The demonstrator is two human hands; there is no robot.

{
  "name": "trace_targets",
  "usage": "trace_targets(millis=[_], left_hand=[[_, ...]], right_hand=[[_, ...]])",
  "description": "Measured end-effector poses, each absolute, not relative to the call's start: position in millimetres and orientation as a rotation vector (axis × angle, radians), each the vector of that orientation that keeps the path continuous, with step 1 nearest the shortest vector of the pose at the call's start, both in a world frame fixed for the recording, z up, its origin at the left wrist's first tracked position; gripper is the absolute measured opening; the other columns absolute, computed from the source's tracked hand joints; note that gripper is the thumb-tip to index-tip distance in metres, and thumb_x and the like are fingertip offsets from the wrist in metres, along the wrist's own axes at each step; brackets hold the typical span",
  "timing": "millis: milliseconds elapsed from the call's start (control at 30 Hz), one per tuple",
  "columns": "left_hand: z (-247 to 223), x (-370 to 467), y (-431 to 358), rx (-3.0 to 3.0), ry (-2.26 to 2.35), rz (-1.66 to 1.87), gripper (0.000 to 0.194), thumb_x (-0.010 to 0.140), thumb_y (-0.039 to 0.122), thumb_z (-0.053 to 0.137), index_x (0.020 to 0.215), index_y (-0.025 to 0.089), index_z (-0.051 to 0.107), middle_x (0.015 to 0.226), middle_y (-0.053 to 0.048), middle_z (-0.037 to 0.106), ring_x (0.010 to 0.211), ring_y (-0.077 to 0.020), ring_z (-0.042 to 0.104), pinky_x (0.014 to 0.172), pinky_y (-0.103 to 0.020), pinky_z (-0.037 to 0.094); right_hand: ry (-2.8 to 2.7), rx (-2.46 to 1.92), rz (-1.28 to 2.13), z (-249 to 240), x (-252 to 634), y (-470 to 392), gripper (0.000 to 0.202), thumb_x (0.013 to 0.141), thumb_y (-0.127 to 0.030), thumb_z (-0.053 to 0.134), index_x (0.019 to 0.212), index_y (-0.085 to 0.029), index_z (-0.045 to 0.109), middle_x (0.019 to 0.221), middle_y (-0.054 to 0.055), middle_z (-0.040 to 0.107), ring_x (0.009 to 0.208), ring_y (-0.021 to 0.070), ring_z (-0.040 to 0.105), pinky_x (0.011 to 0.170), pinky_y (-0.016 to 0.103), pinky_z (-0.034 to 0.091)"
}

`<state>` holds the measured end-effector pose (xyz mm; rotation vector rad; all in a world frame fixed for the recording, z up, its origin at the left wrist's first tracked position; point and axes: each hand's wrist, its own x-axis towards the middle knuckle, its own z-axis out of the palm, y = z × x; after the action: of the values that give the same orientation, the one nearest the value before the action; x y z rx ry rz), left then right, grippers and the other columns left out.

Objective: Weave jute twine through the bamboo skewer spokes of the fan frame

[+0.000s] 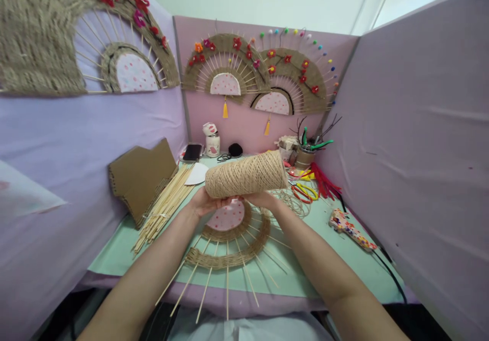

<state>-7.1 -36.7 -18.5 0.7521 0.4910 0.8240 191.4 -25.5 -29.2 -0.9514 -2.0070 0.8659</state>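
Note:
A large spool of beige twine [246,174] lies sideways across both my hands, above the table. My left hand [208,202] supports its left end from below, fingers curled under it. Under the right part is my right hand [262,200], its fingers mostly hidden by the spool. Below them on the table lies a half-woven fan [221,260] with thin wooden sticks spreading toward me and a pink-dotted half-round centre [228,215]. Loose twine [292,203] lies in loops to the right of the spool.
At left are a bundle of wooden sticks [164,211] and folded cardboard [143,178]. Scissors [305,192], red cords [324,180] and a patterned glue gun [351,230] with a cable lie right. A tool-filled pot [304,157] stands behind. Finished fans [225,58] hang on the partitions.

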Motion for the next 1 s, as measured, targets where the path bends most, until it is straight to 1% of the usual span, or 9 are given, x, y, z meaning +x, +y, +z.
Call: trace_targets(millis=[167, 267, 367, 467, 567, 667, 733, 833, 1000], left_hand=[[-13, -17, -32, 0.696, 0.527, 0.903, 0.029, 0.084, 0.023, 0.039, 0.090, 0.010, 0.064, 0.087, -0.015, 0.067, 0.083, -0.0213, 0.064, 0.068, -0.030, 0.050], [-13, -21, -28, 0.753, 0.548, 0.849, 0.030, 0.085, 0.024, 0.038, 0.087, 0.008, 0.063, 0.080, -0.013, 0.067, 0.062, -0.0158, 0.062, 0.057, -0.026, 0.049], [-17, -19, -24, 0.786, 0.641, 0.927, 0.028, 0.086, 0.028, 0.039, 0.078, 0.011, 0.060, 0.059, -0.007, 0.060, 0.045, -0.0111, 0.053, 0.039, -0.019, 0.038], [-21, -16, -21, 0.830, 0.717, 0.976, 0.019, 0.083, 0.029, 0.046, 0.075, 0.015, 0.057, 0.053, -0.002, 0.053, 0.041, -0.0094, 0.049, 0.030, -0.015, 0.026], [-24, -19, -19, 0.895, 0.731, 0.917, 0.016, 0.081, 0.027, 0.049, 0.071, 0.016, 0.054, 0.049, 0.001, 0.047, 0.032, -0.0056, 0.038, 0.028, -0.014, 0.019], [-28, -25, -17, 0.924, 0.671, 0.859, 0.020, 0.080, 0.025, 0.047, 0.063, 0.015, 0.052, 0.045, 0.002, 0.043, 0.030, -0.0040, 0.030, 0.030, -0.014, 0.020], [-29, -27, -18, 0.903, 0.603, 0.851, 0.024, 0.080, 0.026, 0.046, 0.060, 0.015, 0.051, 0.044, 0.002, 0.042, 0.030, -0.0039, 0.029, 0.032, -0.016, 0.025], [-27, -27, -21, 0.827, 0.468, 0.892, 0.026, 0.081, 0.029, 0.044, 0.062, 0.014, 0.052, 0.045, 0.002, 0.040, 0.029, -0.0044, 0.028, 0.037, -0.020, 0.031], [-16, -25, -26, 0.699, 0.325, 1.074, 0.026, 0.085, 0.016, 0.032, 0.065, 0.014, 0.050, 0.048, 0.002, 0.040, 0.031, -0.0058, 0.030, 0.040, -0.020, 0.031]], right_hand=[[-1.990, -0.988, 0.872, -7, 189, -44, 0.025, 0.084, -0.034, 0.042, 0.081, -0.018, 0.062, 0.066, -0.001, 0.055, 0.061, 0.0114, 0.047, 0.059, 0.023, 0.038], [-1.963, -0.979, 0.843, 10, 191, -58, 0.024, 0.083, -0.034, 0.045, 0.075, -0.017, 0.060, 0.065, -0.001, 0.053, 0.061, 0.0109, 0.046, 0.059, 0.023, 0.036], [-1.929, -0.925, 0.943, 23, 196, -70, 0.026, 0.083, -0.038, 0.046, 0.072, -0.017, 0.058, 0.060, -0.002, 0.047, 0.056, 0.0096, 0.041, 0.054, 0.022, 0.033], [-1.729, -0.818, 1.094, 33, 208, -76, 0.026, 0.083, -0.043, 0.047, 0.075, -0.019, 0.055, 0.050, -0.006, 0.035, 0.047, 0.0081, 0.032, 0.048, 0.021, 0.029], [-1.430, -0.749, 1.072, 42, 232, -71, 0.024, 0.080, -0.044, 0.050, 0.076, -0.020, 0.053, 0.045, -0.009, 0.024, 0.040, 0.0067, 0.022, 0.042, 0.020, 0.022], [-1.258, -0.868, 0.913, 40, 264, -58, 0.023, 0.075, -0.042, 0.056, 0.074, -0.019, 0.054, 0.045, -0.009, 0.025, 0.038, 0.0054, 0.018, 0.038, 0.020, 0.014], [-1.155, -1.004, 0.810, 32, 284, -50, 0.021, 0.072, -0.038, 0.059, 0.072, -0.018, 0.055, 0.044, -0.009, 0.031, 0.038, 0.0049, 0.020, 0.036, 0.019, 0.012], [-0.941, -0.993, 0.850, 16, 304, -42, 0.016, 0.068, -0.033, 0.058, 0.065, -0.019, 0.052, 0.040, -0.011, 0.027, 0.034, 0.0045, 0.016, 0.034, 0.019, 0.009], [-0.657, -0.830, 0.786, 8, 318, -40, 0.013, 0.064, -0.024, 0.054, 0.058, -0.020, 0.043, 0.036, -0.012, 0.027, 0.032, 0.0042, 0.016, 0.032, 0.018, 0.010]])
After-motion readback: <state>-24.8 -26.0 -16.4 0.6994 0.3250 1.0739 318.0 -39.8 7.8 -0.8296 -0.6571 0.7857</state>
